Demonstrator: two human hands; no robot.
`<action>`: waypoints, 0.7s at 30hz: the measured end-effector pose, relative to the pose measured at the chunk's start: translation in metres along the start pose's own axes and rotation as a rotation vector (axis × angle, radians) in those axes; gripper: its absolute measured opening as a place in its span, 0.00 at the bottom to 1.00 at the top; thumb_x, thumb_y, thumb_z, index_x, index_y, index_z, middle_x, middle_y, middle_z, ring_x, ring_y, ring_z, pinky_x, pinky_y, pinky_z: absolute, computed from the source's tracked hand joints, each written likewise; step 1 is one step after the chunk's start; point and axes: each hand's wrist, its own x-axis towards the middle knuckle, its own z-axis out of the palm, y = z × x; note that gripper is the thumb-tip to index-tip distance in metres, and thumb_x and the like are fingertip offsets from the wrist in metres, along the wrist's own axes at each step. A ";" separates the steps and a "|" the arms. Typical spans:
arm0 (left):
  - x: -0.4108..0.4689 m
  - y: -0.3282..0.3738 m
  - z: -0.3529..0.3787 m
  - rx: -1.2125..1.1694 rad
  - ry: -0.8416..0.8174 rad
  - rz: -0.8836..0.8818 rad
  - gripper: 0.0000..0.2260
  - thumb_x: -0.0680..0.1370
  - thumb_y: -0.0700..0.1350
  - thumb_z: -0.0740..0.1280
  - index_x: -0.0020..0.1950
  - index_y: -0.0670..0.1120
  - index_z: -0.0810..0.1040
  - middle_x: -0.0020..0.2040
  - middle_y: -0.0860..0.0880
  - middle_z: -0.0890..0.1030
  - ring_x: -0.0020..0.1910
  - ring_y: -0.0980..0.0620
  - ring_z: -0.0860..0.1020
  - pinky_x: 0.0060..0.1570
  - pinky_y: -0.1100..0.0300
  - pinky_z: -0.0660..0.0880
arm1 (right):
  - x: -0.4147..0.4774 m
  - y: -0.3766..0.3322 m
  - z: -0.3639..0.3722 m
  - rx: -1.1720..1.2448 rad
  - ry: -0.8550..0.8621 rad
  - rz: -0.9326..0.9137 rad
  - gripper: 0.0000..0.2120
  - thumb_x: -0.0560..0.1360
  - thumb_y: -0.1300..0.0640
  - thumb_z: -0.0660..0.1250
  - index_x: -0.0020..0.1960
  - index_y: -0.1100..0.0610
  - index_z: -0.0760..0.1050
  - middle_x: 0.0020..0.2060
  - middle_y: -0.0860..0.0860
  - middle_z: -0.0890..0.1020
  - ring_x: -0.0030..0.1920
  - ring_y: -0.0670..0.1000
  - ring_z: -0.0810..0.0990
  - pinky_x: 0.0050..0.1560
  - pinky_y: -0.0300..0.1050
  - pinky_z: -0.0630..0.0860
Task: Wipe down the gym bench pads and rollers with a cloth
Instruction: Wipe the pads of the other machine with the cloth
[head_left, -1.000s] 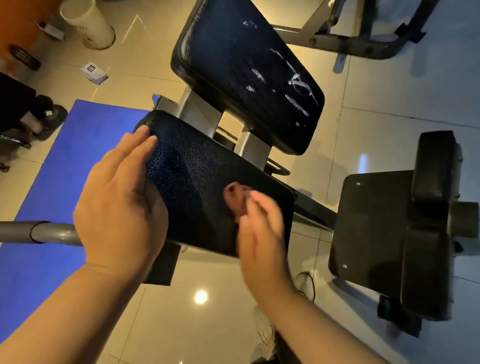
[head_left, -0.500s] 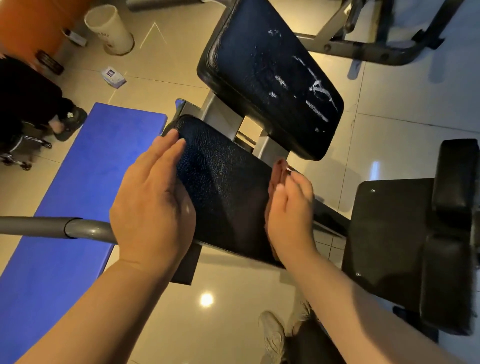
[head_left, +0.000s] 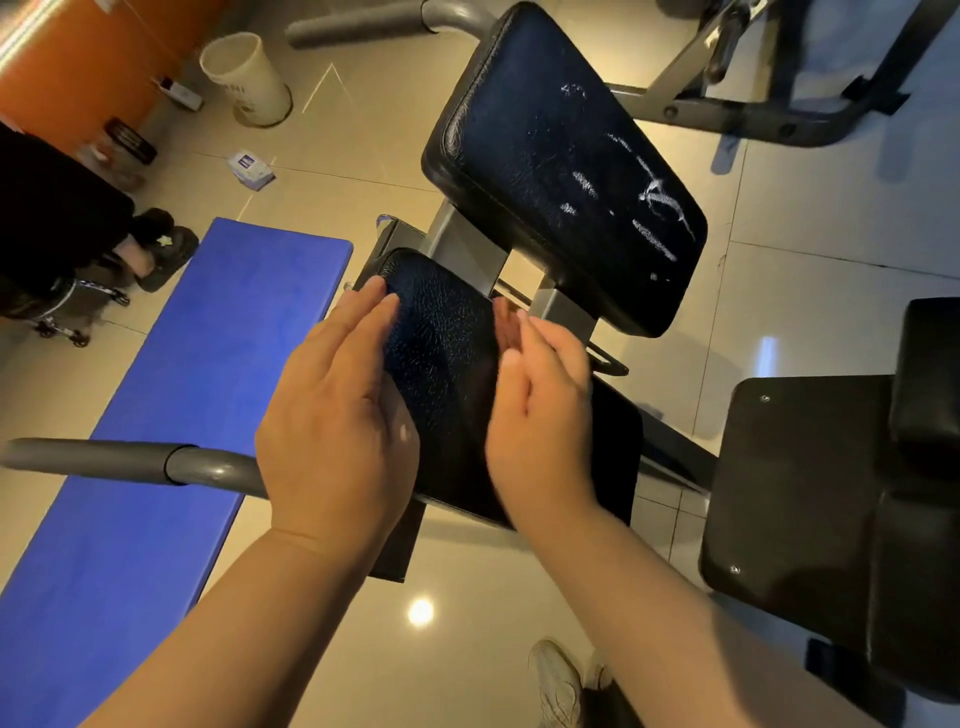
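Note:
A small black textured pad (head_left: 447, 353) sits in the middle of the head view on a grey metal frame. My left hand (head_left: 337, 415) lies flat on the pad's left side, fingers straight. My right hand (head_left: 540, 410) is over the pad's right part, fingers straight and slightly blurred. No cloth shows in either hand. Behind it, a larger black pad (head_left: 561, 166) carries white scuffed streaks. At the right are a flat black seat pad (head_left: 795, 483) and a padded roller (head_left: 924, 395).
A blue bench pad (head_left: 171, 431) lies at the left, with a grey padded bar (head_left: 124, 460) across it. A white bin (head_left: 247, 78) and a small packet (head_left: 251, 169) stand on the tiled floor. Another person's legs (head_left: 62, 228) show far left. My shoe (head_left: 558, 680) is below.
My right hand has slid across the small pad from its right edge toward the middle. My left hand has stayed on the left side. The view has shifted.

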 end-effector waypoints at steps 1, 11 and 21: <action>0.000 0.000 0.000 -0.004 -0.002 -0.009 0.23 0.77 0.41 0.54 0.68 0.48 0.77 0.69 0.53 0.77 0.67 0.50 0.75 0.57 0.60 0.69 | -0.007 -0.009 0.005 0.021 -0.026 -0.055 0.19 0.83 0.58 0.57 0.73 0.56 0.70 0.69 0.49 0.69 0.68 0.48 0.70 0.64 0.47 0.75; 0.000 0.000 -0.010 -0.100 -0.148 -0.038 0.22 0.78 0.47 0.55 0.71 0.49 0.76 0.72 0.54 0.73 0.72 0.54 0.70 0.66 0.69 0.61 | -0.023 0.006 -0.017 0.056 -0.017 0.080 0.17 0.84 0.57 0.56 0.71 0.53 0.72 0.69 0.49 0.68 0.62 0.46 0.75 0.63 0.49 0.76; -0.021 0.046 -0.014 0.285 -0.480 0.271 0.22 0.82 0.58 0.52 0.74 0.55 0.70 0.76 0.48 0.68 0.78 0.44 0.61 0.74 0.32 0.44 | -0.047 -0.003 -0.047 0.746 -0.483 0.149 0.37 0.72 0.69 0.52 0.78 0.46 0.54 0.75 0.40 0.65 0.75 0.40 0.62 0.76 0.51 0.62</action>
